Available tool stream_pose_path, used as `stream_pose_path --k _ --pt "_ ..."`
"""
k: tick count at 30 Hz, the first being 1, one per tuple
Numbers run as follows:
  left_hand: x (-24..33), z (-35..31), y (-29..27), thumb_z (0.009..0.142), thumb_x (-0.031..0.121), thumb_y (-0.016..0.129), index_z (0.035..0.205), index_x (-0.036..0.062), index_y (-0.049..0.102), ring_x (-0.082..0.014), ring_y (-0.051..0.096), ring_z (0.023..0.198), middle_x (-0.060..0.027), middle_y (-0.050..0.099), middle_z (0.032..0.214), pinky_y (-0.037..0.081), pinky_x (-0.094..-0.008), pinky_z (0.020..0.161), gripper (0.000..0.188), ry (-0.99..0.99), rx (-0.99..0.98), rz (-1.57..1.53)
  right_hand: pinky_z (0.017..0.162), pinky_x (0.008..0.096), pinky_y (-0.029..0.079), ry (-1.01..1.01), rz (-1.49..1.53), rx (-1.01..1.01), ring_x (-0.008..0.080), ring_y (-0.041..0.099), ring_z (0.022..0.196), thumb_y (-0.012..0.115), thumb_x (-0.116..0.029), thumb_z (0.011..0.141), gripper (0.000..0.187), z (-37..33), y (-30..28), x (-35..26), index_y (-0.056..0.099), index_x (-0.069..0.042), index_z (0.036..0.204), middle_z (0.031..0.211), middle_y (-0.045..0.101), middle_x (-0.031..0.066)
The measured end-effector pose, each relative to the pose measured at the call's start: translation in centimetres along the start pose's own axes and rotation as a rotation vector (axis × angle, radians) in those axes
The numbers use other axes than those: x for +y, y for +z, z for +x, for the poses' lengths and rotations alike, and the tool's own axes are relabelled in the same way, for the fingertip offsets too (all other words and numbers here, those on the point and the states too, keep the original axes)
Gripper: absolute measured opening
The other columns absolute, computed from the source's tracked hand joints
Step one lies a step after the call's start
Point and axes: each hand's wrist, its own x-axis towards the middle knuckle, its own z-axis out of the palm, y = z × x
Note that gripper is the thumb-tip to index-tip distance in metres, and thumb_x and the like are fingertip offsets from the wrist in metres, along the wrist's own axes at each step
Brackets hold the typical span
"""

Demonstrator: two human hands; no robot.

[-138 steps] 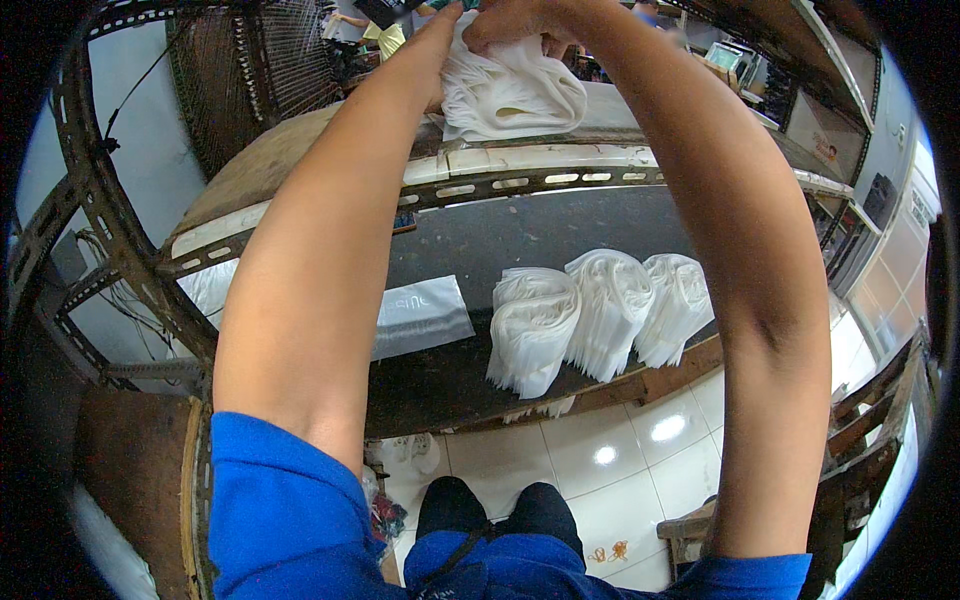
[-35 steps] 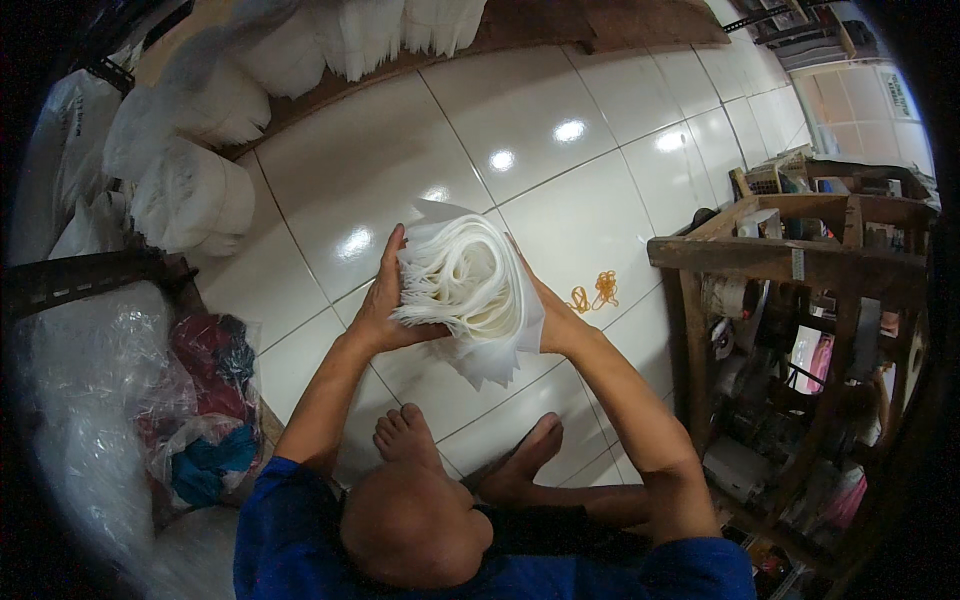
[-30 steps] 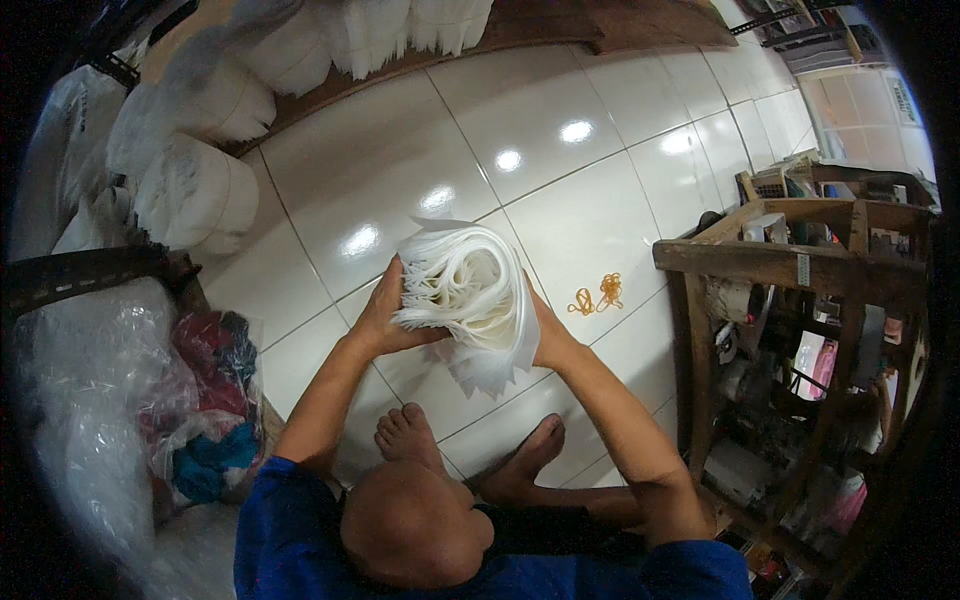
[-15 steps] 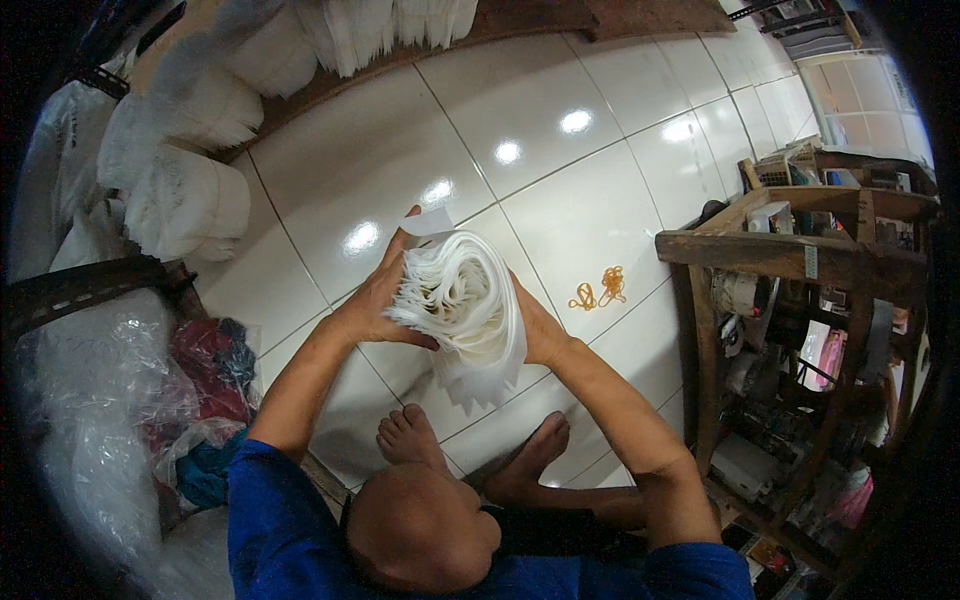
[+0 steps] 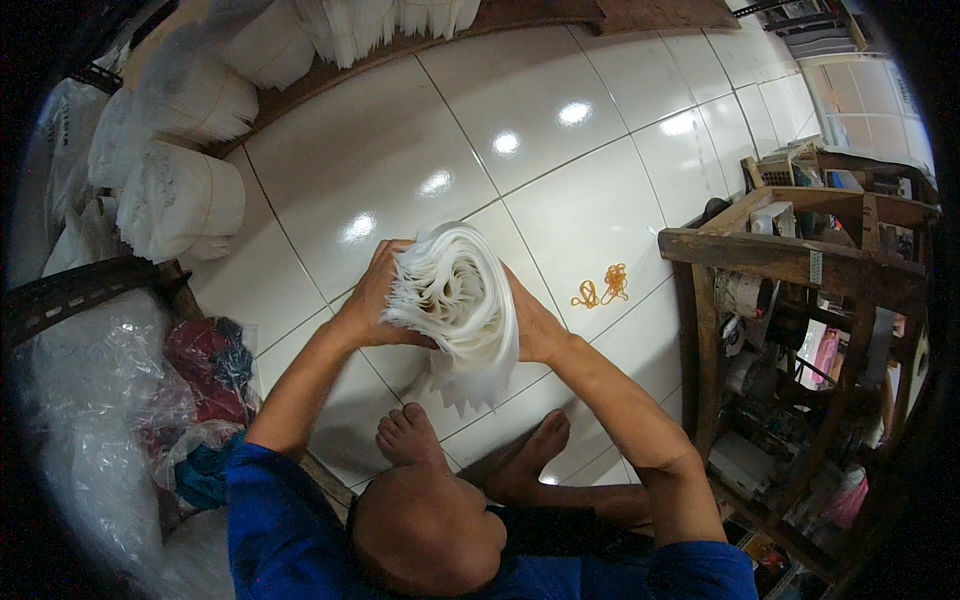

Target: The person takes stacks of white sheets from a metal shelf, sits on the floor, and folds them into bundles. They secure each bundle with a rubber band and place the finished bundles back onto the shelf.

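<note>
I've got the white roll (image 5: pixel 458 290) hugged!
Left hand (image 5: pixel 367 297) and right hand (image 5: pixel 538 327) press opposite sides, likely so loose layers stay curled; orange bands (image 5: pixel 614 284) lie nearby.

Tiled floor (image 5: pixel 590 205), wooden rack (image 5: pixel 745 248) perhaps.

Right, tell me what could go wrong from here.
The white sheet roll might spring open: no band shows around it, and the left fingers and right fingers seem to be pressing it together. Its jagged lower sheets could slip out of line, since they stick out past the rest. Reaching for the amber loops on the floor could loosen one side.
</note>
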Motion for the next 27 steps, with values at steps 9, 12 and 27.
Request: stream_pose_path --k 9,12,27 --pt "-3.4 -2.3 6.5 0.046 0.032 0.095 0.138 0.0053 0.027 -0.0278 0.048 0.121 -0.0124 0.05 0.126 0.036 -0.0427 0.105 0.117 -0.03 0.295 -0.294 0.113 0.0511 0.022 0.207 0.014 0.262 0.0483 0.024 0.135 0.085 -0.027 0.063 0.105 -3.3 3.8 0.3 0.024 -0.001 0.144 0.146 0.025 0.0285" --pt "-2.3 -2.7 6.7 0.049 0.028 0.094 0.137 0.0034 0.026 -0.0272 0.05 0.119 -0.0125 0.052 0.125 0.037 -0.0416 0.104 0.114 -0.106 0.372 -0.415 0.109 0.0512 0.027 0.183 -0.121 0.434 0.0472 0.031 0.129 0.082 -0.016 0.064 0.103 -4.6 6.4 -0.1 0.021 0.001 0.144 0.14 0.03 0.0296" --pt "0.8 -4.1 7.4 0.063 0.032 0.088 0.13 -0.0028 0.032 -0.0286 0.055 0.115 -0.0152 0.056 0.121 0.04 -0.039 0.1 0.094 -0.162 0.352 -0.469 0.098 0.0497 0.039 0.082 -0.306 0.543 0.0472 0.043 0.116 0.072 0.004 0.068 0.082 -6.0 12.8 -1.2 0.025 0.002 0.136 0.126 0.041 0.0297"
